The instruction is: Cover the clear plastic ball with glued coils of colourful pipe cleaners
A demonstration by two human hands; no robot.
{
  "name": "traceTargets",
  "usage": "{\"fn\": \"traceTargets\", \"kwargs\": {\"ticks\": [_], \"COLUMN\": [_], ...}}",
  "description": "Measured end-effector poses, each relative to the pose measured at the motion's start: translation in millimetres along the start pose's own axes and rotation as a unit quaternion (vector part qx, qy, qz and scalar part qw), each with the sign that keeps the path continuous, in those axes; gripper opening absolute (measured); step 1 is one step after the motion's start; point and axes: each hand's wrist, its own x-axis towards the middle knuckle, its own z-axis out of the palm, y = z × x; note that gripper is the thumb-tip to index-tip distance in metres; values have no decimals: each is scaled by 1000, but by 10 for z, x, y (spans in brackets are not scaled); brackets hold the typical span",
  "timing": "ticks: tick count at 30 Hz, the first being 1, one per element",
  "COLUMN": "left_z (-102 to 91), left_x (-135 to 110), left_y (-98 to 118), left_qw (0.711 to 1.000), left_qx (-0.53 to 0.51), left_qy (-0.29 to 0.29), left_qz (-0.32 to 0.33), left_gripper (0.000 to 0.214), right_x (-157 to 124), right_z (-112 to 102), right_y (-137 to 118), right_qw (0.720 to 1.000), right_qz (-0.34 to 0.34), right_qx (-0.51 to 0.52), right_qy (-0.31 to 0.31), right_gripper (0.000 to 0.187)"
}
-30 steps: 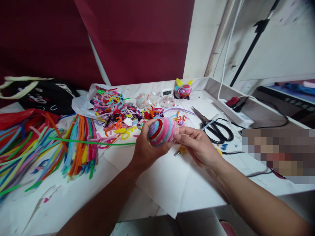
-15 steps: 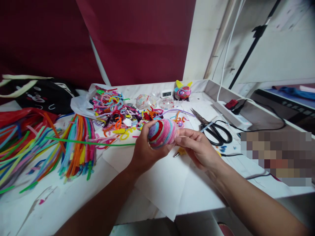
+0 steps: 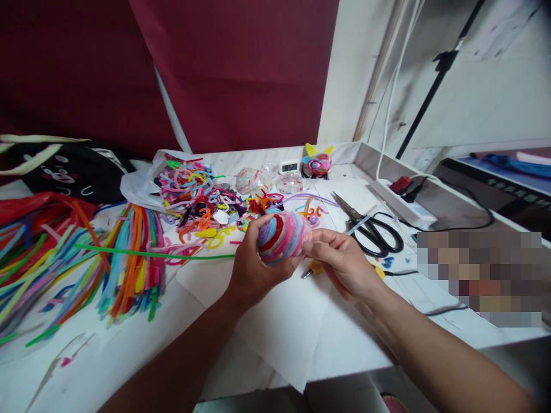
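A ball wrapped in stripes of fuzzy pipe cleaner (image 3: 287, 236), pink, light blue, red and purple, rests in my left hand (image 3: 258, 261). My left thumb lies along its lower side and the fingers curl round its far side. At the ball's right end, where clear plastic shows, my right hand (image 3: 340, 258) has thumb and forefinger pinched together; what lies between the fingertips is hidden. A long green pipe cleaner (image 3: 163, 254) reaches from the left to behind my left hand. Below the ball, white paper sheets (image 3: 279, 327) cover part of the table. A yellow-handled tool (image 3: 316, 267) is partly hidden behind my right hand.
Black-handled scissors (image 3: 370, 229) lie open on the right, near a power strip (image 3: 407, 203). Bundled pipe cleaners (image 3: 133, 264) lie left, with a pile of colourful scraps (image 3: 193, 189) behind. Clear balls (image 3: 253, 179), a small digital clock (image 3: 289, 167) and a decorated ball (image 3: 318, 163) stand farther back.
The whole view has shifted slightly. Both hands keep nearly the same hold on the ball, which looks slightly turned.
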Motion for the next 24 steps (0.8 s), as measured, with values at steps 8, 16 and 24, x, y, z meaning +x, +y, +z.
{"fn": "traceTargets", "kwargs": {"ticks": [8,16,24], "left_z": [11,43,10], "left_x": [-29,-25,-46], "left_y": [-2,28,-13], "left_qw": [1000,1000,999], "left_qx": [19,2,-25], "left_qy": [5,5,-42], "left_qz": [8,-7,3], "left_gripper": [72,68,68], "right_x": [-4,8,-19], "right_z": [17,21,38], "right_y": [34,67,45], "right_qw": [1000,1000,999], "right_qz": [0,-2,4], "right_qx": [2,18,24], "right_qy": [17,12,28], "right_gripper": [13,13,13]}}
